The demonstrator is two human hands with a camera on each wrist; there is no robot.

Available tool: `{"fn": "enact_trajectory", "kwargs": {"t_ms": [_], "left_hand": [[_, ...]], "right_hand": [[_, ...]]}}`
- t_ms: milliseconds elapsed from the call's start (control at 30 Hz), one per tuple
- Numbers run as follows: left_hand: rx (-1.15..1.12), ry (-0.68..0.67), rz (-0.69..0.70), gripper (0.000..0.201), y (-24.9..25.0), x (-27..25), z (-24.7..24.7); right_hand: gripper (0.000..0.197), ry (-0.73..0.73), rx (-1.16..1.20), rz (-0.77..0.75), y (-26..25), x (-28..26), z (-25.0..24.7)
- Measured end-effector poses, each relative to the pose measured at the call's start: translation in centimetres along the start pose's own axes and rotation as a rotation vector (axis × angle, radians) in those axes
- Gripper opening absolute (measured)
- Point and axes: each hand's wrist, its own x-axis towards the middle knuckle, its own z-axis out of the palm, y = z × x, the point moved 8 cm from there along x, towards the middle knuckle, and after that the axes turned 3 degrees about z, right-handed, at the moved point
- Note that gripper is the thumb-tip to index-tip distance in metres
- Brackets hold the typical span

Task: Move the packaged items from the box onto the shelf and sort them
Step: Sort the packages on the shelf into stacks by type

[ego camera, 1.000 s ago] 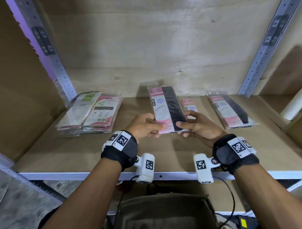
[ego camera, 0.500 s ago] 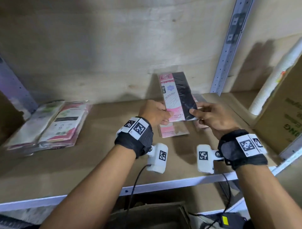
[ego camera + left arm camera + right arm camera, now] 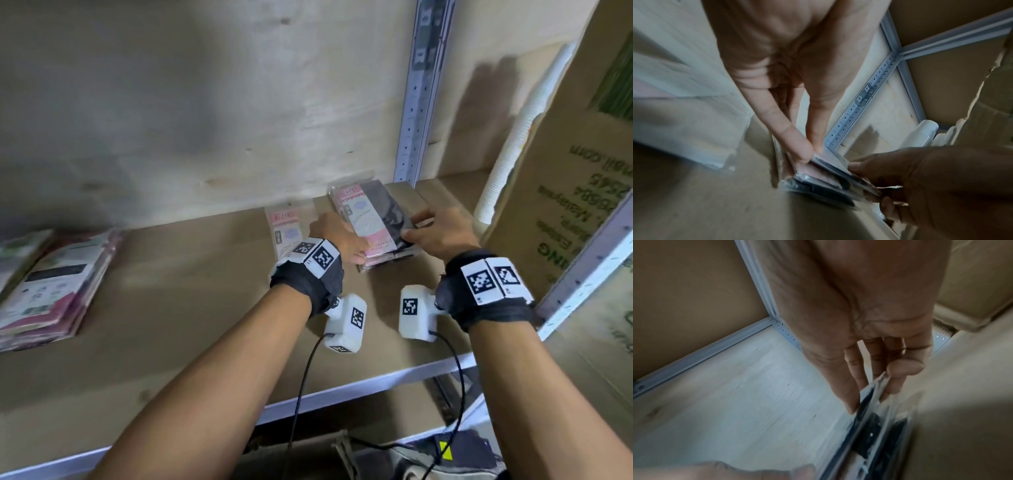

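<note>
A pink-and-black packet (image 3: pixel 371 219) is held at its near end by both hands, low over a pile of like packets (image 3: pixel 388 258) at the right end of the shelf (image 3: pixel 178 308). My left hand (image 3: pixel 352 246) pinches its left edge between thumb and fingers (image 3: pixel 807 152). My right hand (image 3: pixel 411 226) pinches the right edge (image 3: pixel 877 386). In the left wrist view the packet (image 3: pixel 830 164) slants just above the pile (image 3: pixel 818 186). One pink packet (image 3: pixel 286 226) lies flat to the left of the pile.
A stack of other packets (image 3: pixel 51 287) lies at the shelf's left end. A metal upright (image 3: pixel 418 92) stands behind the pile. A sleeve of white cups (image 3: pixel 513 137) and a cardboard carton (image 3: pixel 565 192) stand right of it. The open box (image 3: pixel 308 455) sits below the shelf.
Both hands have carried the packet to the right and down, from upright above the shelf's middle to low over the pile by the upright. The head view has swung right.
</note>
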Motion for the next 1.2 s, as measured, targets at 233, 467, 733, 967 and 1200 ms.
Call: {"fn": "enact_trajectory", "kwargs": {"t_ms": [233,467,733,967,1200], "left_hand": [[0.035,0.029,-0.019,0.045,-0.3,0.0,0.0],[0.038,0.012,-0.039,0.039,0.2,-0.5,0.1],[0.183,0.09,0.044,0.046,0.4,-1.1,-2.7],[0.053,0.266,0.086,0.041,-3.2,-4.4,-11.5],[-0.05,0.487,0.086,0.008,-8.9,-10.2,-23.4]], "right_hand": [[0.023,-0.066,-0.007,0.022,0.3,-0.1,0.5],[0.025,-0.087,-0.016,0.049,0.3,-0.5,0.4],[0.048,0.026,-0.087,0.038,-1.0,-1.6,-1.0],[0.018,0.163,0.026,-0.206,-6.7,-5.1,-1.8],[0.01,-0.212,0.204,-0.341,-12.4,-10.3,6.8]]}}
